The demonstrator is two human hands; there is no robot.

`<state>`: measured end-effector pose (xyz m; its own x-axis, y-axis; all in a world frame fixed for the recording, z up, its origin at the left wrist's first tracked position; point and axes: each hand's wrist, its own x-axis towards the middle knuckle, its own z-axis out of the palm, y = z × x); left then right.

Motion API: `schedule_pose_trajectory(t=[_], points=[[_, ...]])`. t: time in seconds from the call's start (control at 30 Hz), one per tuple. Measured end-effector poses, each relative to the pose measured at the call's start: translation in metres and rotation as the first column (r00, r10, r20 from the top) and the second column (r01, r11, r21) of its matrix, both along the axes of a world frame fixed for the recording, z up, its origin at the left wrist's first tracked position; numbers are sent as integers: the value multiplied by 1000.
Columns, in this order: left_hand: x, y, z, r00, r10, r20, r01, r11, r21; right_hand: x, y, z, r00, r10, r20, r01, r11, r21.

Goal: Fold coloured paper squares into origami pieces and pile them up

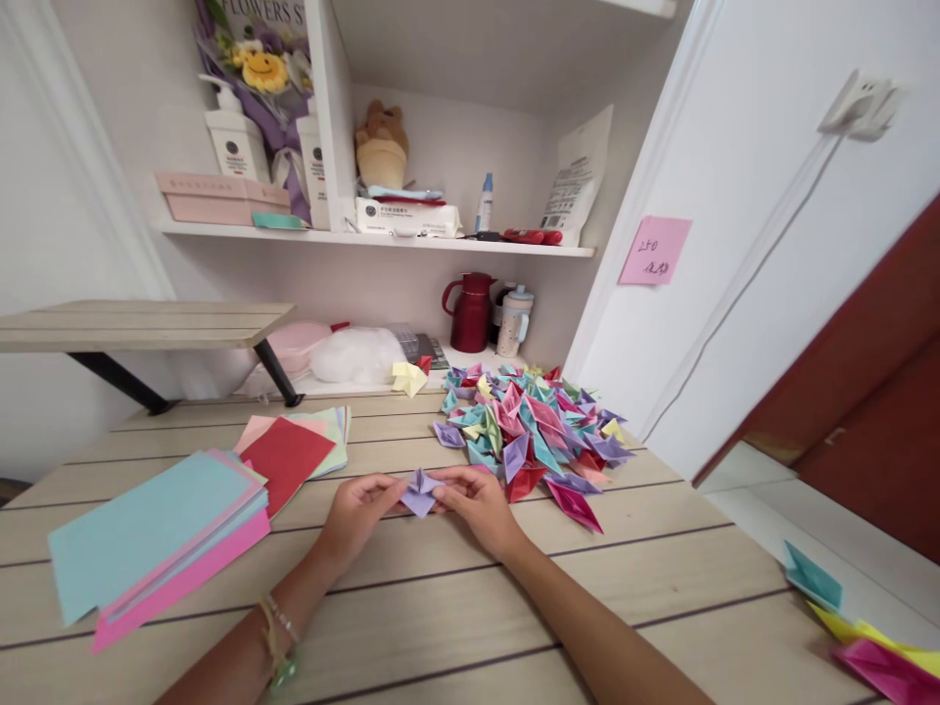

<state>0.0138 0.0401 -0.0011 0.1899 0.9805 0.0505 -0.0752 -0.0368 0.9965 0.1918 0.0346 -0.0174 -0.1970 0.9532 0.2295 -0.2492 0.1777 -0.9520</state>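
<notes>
A small piece of folded purple paper (420, 497) is held between my two hands, low over the wooden table (411, 607). My left hand (359, 519) pinches its left corner between thumb and fingers. On the opposite side, my right hand (477, 504) grips the right corner the same way. A raised fold stands up in the middle of the paper. Just beyond my right hand lies a big heap of folded paper boats (529, 431) in purple, teal, pink, red and yellow.
Left of my hands lie a stack of coloured paper sheets (158, 524) and a red sheet (288, 455). A small raised shelf (147, 323) stands at the back left. More paper boats (814, 576) sit at the right edge. A red jug (470, 313) stands behind.
</notes>
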Motion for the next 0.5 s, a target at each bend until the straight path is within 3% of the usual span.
schedule_pose_trajectory(t=[0.4, 0.5], points=[[5, -5, 2, 990, -95, 104, 92, 995, 28, 0, 2, -3, 964, -177, 198, 154, 980, 128], [5, -4, 0, 993, -94, 69, 94, 996, 14, -1, 2, -3, 976, -154, 155, 141, 985, 96]])
